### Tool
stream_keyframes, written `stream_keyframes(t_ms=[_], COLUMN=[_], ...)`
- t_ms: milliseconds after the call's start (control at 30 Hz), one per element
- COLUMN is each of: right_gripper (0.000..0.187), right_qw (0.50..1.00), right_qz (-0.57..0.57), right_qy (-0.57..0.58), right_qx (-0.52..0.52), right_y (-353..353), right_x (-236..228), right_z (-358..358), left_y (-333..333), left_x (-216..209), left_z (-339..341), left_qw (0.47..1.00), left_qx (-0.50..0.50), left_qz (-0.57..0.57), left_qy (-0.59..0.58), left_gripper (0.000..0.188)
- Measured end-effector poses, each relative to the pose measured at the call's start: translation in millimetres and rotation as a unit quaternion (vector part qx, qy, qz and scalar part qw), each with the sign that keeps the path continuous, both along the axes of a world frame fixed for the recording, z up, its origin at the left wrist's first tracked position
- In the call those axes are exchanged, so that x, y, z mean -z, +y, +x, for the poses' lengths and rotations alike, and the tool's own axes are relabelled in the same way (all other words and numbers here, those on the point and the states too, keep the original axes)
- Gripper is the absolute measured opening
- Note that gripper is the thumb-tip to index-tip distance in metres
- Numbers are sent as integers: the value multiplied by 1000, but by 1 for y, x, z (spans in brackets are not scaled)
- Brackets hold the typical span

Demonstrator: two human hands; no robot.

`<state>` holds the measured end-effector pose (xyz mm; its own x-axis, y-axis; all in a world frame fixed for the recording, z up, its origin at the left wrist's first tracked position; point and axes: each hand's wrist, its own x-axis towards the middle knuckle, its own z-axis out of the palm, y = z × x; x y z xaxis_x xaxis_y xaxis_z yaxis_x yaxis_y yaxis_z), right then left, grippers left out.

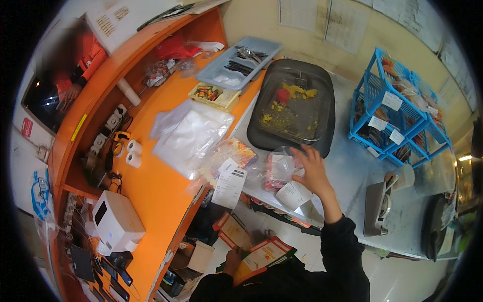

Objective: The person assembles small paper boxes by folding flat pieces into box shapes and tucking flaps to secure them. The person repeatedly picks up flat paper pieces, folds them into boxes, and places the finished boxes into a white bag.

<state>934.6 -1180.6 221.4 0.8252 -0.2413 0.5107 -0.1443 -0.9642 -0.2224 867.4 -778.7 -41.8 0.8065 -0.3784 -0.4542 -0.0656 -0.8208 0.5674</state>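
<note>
right hand (308,168) outstretched, fingers spread, by bagged packet (276,171); left hand (233,260) grips carton (266,254).

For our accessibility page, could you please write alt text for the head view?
A person's open right hand is at a bagged packet on a metal counter; the left hand grips orange packaging. Nearby are a dark tray and blue baskets.

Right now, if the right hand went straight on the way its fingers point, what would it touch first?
Probably the near rim of the large black tray with rounded corners, though how high the right hand sits is unclear.
</note>
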Motion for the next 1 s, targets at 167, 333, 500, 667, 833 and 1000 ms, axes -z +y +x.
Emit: stream_keyframes(t_ms=[167,333,500,667,833,1000], right_gripper=[30,19,19,25,29,31], right_qw=[986,984,994,941,923,886], right_qz=[52,30,91,282,281,307], right_qy=[150,100,-7,-183,-250,-269], right_qx=[47,146,59,-31,-87,-218], right_y=[3,23,58,102,149,200], right_x=[24,-4,-91,-174,-230,-263], right_z=[23,10,5,7,63,165], left_y=[40,100,137,144,143,133], left_x=[-8,13,38,43,44,39], left_z=[-3,-28,-43,-42,-27,7], left_qw=[991,962,940,933,916,910], left_qx=[-117,-245,-286,-283,-338,-374], left_qz=[-49,-96,-155,-206,-215,-181], left_qy=[-52,-72,-102,-82,-33,11], left_gripper=[29,29,32,34,31,30])
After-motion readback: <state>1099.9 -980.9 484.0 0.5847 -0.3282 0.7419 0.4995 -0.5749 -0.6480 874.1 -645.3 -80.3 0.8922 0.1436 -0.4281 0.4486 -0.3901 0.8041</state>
